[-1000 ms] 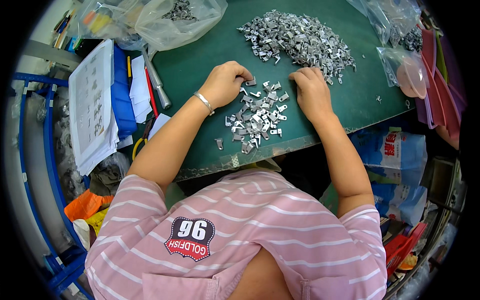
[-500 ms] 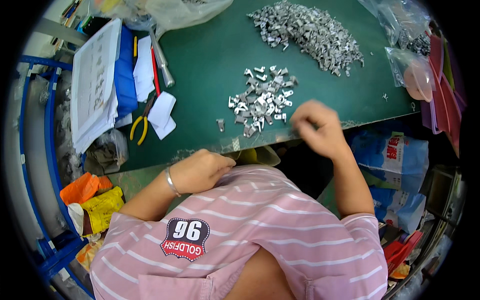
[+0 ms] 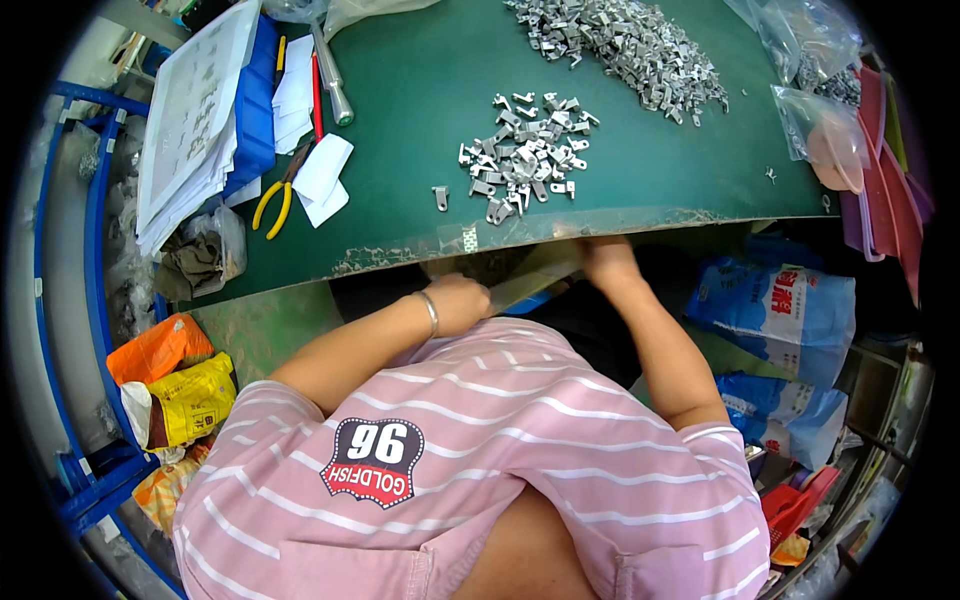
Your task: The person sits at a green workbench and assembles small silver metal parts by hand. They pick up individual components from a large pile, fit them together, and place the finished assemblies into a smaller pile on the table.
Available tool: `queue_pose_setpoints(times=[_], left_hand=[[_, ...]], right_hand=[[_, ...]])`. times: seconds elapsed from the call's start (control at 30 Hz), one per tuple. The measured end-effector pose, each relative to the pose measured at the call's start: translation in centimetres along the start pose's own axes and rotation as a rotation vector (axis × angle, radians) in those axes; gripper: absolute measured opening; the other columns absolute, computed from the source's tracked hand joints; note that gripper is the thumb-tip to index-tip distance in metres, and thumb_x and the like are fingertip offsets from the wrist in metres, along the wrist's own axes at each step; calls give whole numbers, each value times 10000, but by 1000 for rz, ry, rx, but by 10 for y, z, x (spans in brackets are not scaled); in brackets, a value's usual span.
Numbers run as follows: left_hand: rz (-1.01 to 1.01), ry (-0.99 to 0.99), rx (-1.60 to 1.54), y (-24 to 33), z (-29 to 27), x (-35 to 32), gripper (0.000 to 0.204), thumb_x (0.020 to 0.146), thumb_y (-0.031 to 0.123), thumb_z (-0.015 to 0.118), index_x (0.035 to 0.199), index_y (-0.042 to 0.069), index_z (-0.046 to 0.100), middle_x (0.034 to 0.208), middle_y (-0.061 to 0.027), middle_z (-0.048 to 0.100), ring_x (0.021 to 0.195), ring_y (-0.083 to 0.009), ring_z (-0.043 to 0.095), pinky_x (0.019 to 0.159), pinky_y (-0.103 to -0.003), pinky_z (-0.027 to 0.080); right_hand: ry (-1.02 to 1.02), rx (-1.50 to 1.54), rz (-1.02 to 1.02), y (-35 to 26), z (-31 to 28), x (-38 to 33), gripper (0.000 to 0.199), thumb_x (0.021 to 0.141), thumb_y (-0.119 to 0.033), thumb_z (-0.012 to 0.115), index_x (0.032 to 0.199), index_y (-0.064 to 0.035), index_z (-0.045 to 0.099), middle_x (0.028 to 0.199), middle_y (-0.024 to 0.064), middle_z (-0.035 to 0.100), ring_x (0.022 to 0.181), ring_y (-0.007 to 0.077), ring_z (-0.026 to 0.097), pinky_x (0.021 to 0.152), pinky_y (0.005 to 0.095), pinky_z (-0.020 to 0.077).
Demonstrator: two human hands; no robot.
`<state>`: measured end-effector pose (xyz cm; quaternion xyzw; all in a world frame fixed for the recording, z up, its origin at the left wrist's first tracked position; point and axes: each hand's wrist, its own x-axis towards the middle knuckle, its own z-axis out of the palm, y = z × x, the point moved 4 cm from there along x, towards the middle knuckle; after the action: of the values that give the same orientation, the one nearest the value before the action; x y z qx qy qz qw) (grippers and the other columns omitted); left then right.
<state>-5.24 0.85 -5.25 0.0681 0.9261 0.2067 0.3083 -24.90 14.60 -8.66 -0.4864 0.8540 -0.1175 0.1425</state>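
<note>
"Just below the near edge of the bench (image 3: 400,150), how did the fingers stand?"

"The left hand (image 3: 458,305) had its fingers (image 3: 480,300) curled at the left end of a pale, see-through piece (image 3: 540,278). Whether they gripped it, I couldn't tell."

"And the right hand (image 3: 608,262)?"

"Blurred, at the other end of that piece, its fingertips partly hidden near the bench edge. How far open it was, or what it had hold of, I couldn't tell."

"So the piece was where?"

"Between the two hands, near the lap, lower than the bench top. Bag or tray, I couldn't make out."

"What lay closest on the bench?"

"A loose heap of bent metal brackets (image 3: 525,155), with a single bracket (image 3: 441,198) apart on its left. Beyond, toward the right, was a much larger pile of metal parts (image 3: 640,55)."

"Further out?"

"On the left, yellow-handled pliers (image 3: 286,205) beside white paper slips (image 3: 322,178), then printed sheets (image 3: 195,125) against a blue bin (image 3: 258,110). Off to the right, below the bench top, blue-and-white bags (image 3: 745,305)."
</note>
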Motion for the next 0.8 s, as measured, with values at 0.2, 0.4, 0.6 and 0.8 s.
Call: queue_pose_setpoints(times=[0.2,0.4,0.6,0.8], left_hand=[[197,117,73,16,5,-2,312,899,140,531,1147,155,721,914,-127,648,924,-339,650,798,-449,523],[202,119,42,17,2,-4,367,930,183,510,1250,230,684,910,-122,654,913,-334,650,790,-452,524],[194,18,50,20,-6,1,401,936,179,501,1300,251,653,922,-132,660,934,-333,651,818,-448,521],[241,22,-44,11,-3,4,384,897,153,556,1265,158,663,1000,-163,651,966,-364,643,858,-452,512]], right_hand=[[-295,43,494,25,-10,-41,244,812,-101,615,1015,-34,732,1083,221,702,1031,392,672,887,456,547],[-555,-190,150,-61,-63,-46,206,794,-109,643,964,-49,740,999,195,729,957,351,716,816,438,582],[-312,-13,-345,-110,-14,-5,184,834,-129,592,934,-76,738,971,185,730,914,348,723,732,446,583],[-1006,-404,133,16,12,-38,355,900,-173,565,1213,-81,707,1333,154,637,1230,304,619,979,448,505]])
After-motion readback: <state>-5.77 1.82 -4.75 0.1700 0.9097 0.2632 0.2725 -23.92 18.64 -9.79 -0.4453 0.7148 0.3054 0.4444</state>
